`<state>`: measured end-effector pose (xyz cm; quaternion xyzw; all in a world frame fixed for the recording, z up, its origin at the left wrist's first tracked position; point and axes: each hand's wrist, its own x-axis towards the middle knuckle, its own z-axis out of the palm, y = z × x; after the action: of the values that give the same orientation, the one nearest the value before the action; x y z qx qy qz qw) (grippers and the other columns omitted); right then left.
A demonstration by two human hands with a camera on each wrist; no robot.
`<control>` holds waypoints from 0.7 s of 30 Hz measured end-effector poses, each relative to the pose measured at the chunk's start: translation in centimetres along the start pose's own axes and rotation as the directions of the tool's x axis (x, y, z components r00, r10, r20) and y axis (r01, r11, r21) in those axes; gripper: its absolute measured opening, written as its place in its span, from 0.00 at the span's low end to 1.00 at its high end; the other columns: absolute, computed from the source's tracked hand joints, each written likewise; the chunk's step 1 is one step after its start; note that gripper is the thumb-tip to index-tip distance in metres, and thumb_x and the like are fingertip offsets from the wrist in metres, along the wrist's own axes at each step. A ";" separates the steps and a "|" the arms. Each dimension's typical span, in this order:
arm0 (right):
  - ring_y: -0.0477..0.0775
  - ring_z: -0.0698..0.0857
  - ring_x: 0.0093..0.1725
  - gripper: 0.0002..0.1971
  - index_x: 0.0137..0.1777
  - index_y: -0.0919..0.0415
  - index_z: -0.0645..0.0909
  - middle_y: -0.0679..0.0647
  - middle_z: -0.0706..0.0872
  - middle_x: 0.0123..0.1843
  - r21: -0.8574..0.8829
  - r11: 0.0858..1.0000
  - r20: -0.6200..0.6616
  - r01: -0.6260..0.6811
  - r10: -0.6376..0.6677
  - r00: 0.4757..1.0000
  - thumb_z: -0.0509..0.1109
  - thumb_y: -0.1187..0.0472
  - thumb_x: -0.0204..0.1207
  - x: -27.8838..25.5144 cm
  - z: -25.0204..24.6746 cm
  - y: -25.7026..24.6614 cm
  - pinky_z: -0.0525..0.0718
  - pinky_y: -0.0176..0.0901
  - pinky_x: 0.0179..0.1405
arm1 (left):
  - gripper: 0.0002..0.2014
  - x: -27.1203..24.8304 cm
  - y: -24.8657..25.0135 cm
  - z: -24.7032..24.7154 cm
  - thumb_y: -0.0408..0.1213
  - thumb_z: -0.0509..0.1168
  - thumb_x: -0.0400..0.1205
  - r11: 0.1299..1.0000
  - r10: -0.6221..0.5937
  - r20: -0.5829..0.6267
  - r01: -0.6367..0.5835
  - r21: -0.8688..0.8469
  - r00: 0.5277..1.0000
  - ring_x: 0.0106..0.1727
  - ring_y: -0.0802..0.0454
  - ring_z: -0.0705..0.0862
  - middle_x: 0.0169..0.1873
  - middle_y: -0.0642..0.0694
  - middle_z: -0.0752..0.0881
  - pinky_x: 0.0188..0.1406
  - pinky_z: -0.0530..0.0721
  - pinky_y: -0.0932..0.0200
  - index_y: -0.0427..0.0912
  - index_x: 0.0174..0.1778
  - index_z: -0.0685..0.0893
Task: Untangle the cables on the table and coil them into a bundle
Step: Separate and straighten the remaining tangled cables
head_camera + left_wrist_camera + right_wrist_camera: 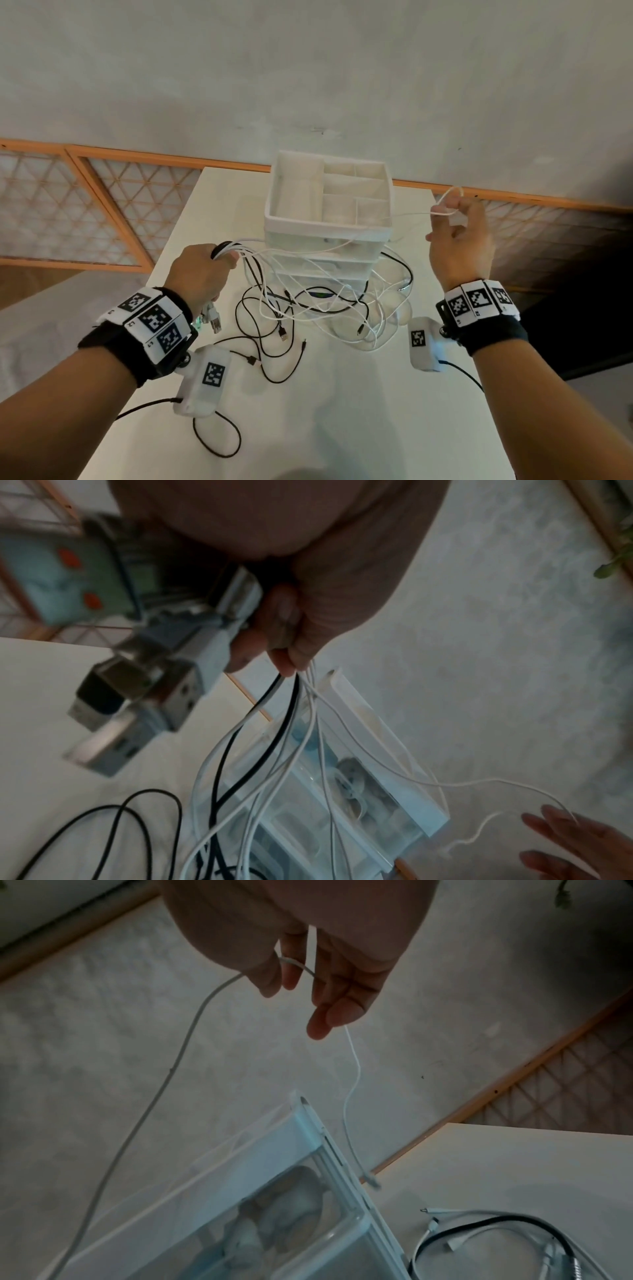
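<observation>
A pale plaster wall with an orange-framed lattice panel runs behind a white tabletop (342,428), and on it stands a white drawer organiser (329,219) with open compartments on top.

The left hand (200,270) is raised with its fingers (284,642) curled round a bunch of white and black cables (308,301); their USB plugs (212,318) hang out below the fist. From there the strands fall into a loose tangle on the tabletop in front of the organiser.

The right hand (460,240) is lifted off to the side, thumb and fingers (329,1010) pinching a loop of one thin white cable (411,214), which stretches across the organiser's front rim toward the left hand.

By my reckoning the job is early to midway: ends gathered in one fist, one cable being drawn free, but most strands cross each other on the tabletop and nothing is coiled yet.
</observation>
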<state>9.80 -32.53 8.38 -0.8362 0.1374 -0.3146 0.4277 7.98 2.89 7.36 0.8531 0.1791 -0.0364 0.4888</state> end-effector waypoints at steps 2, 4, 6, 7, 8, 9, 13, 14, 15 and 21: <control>0.57 0.91 0.45 0.11 0.60 0.43 0.76 0.58 0.91 0.50 -0.063 0.997 0.078 -0.043 0.048 0.996 0.67 0.44 0.81 -0.5 0.5 1.4 0.82 0.33 0.42 | 0.15 -0.3 0.4 -0.1 0.41 0.67 0.84 0.999 0.037 0.032 -0.036 -0.018 0.999 0.23 0.45 0.72 0.20 0.45 0.71 0.33 0.75 0.50 0.31 0.39 0.81; 0.60 0.88 0.59 0.15 0.65 0.44 0.75 0.59 0.89 0.62 -0.199 0.974 0.200 -0.112 0.152 0.968 0.69 0.51 0.80 -1.4 0.7 3.3 0.82 0.47 0.60 | 0.17 -0.7 1.1 -0.3 0.45 0.67 0.84 0.996 0.081 0.080 -0.077 -0.049 0.993 0.21 0.46 0.71 0.20 0.47 0.69 0.32 0.73 0.52 0.31 0.40 0.82; 0.65 0.82 0.68 0.24 0.74 0.50 0.75 0.61 0.81 0.72 -0.444 0.888 0.398 -0.122 0.318 0.860 0.70 0.60 0.78 -3.0 0.7 4.7 0.78 0.51 0.67 | 0.21 -1.1 1.9 -0.6 0.51 0.65 0.85 0.991 0.108 0.131 -0.096 -0.095 0.986 0.21 0.49 0.69 0.21 0.48 0.68 0.30 0.72 0.54 0.34 0.41 0.85; 0.66 0.81 0.68 0.27 0.77 0.50 0.73 0.62 0.77 0.74 -0.539 0.836 0.465 -0.101 0.396 0.792 0.70 0.62 0.76 -3.7 0.7 5.0 0.77 0.51 0.68 | 0.22 -1.2 2.3 -0.7 0.53 0.62 0.86 0.986 0.118 0.149 -0.098 -0.133 0.982 0.22 0.49 0.68 0.22 0.49 0.67 0.30 0.71 0.55 0.36 0.43 0.87; 0.65 0.81 0.67 0.30 0.78 0.49 0.72 0.62 0.75 0.74 -0.579 0.810 0.498 -0.090 0.439 0.748 0.70 0.62 0.75 -4.3 0.7 4.6 0.78 0.51 0.68 | 0.24 -1.4 2.7 -0.8 0.53 0.59 0.87 0.981 0.125 0.168 -0.096 -0.171 0.978 0.23 0.50 0.67 0.22 0.50 0.67 0.29 0.70 0.56 0.36 0.44 0.88; 0.64 0.81 0.65 0.31 0.78 0.47 0.72 0.61 0.74 0.72 -0.553 0.829 0.525 -0.081 0.423 0.739 0.71 0.61 0.73 -4.7 0.7 3.7 0.79 0.50 0.67 | 0.25 -1.4 3.1 -0.9 0.53 0.57 0.88 0.974 0.136 0.187 -0.097 -0.203 0.973 0.24 0.50 0.66 0.22 0.50 0.67 0.28 0.69 0.57 0.35 0.45 0.89; 0.46 0.78 0.37 0.37 0.77 0.39 0.72 0.48 0.81 0.47 -0.067 0.997 0.689 0.045 0.014 0.725 0.82 0.53 0.68 -5.6 0.8 -3.0 0.80 0.40 0.44 | 0.22 -2.3 4.9 -0.1 0.51 0.57 0.88 0.965 0.234 0.284 -0.187 -0.183 0.930 0.27 0.48 0.67 0.22 0.52 0.71 0.31 0.67 0.53 0.41 0.44 0.90; 0.44 0.76 0.33 0.40 0.78 0.37 0.70 0.46 0.80 0.41 0.020 0.997 0.721 0.078 -0.068 0.690 0.83 0.47 0.67 -6.1 1.1 -4.9 0.79 0.35 0.39 | 0.20 -2.9 5.5 0.3 0.51 0.58 0.88 0.957 0.280 0.323 -0.238 -0.165 0.904 0.28 0.47 0.68 0.23 0.51 0.72 0.32 0.68 0.52 0.43 0.44 0.90; 0.42 0.74 0.30 0.42 0.78 0.36 0.69 0.45 0.79 0.36 0.072 0.992 0.739 0.104 -0.123 0.662 0.84 0.43 0.65 -6.6 1.5 -6.6 0.77 0.31 0.34 | 0.20 -3.6 6.1 0.7 0.51 0.59 0.87 0.943 0.333 0.361 -0.298 -0.149 0.871 0.28 0.48 0.68 0.24 0.52 0.72 0.32 0.68 0.54 0.44 0.44 0.91; 0.45 0.89 0.36 0.03 0.39 0.46 0.87 0.46 0.91 0.36 -0.054 0.998 0.844 0.014 0.038 0.535 0.79 0.52 0.72 -9.7 4.9 -5.5 0.89 0.47 0.42 | 0.23 -6.1 7.3 1.3 0.42 0.60 0.88 0.806 0.520 0.559 -0.587 -0.073 0.645 0.16 0.60 0.62 0.17 0.56 0.62 0.19 0.61 0.74 0.24 0.36 0.81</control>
<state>5.34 -21.30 6.69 -0.8945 -0.0718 0.1342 0.4204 4.91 -3.23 14.17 0.8446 -0.2423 -0.1405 0.4563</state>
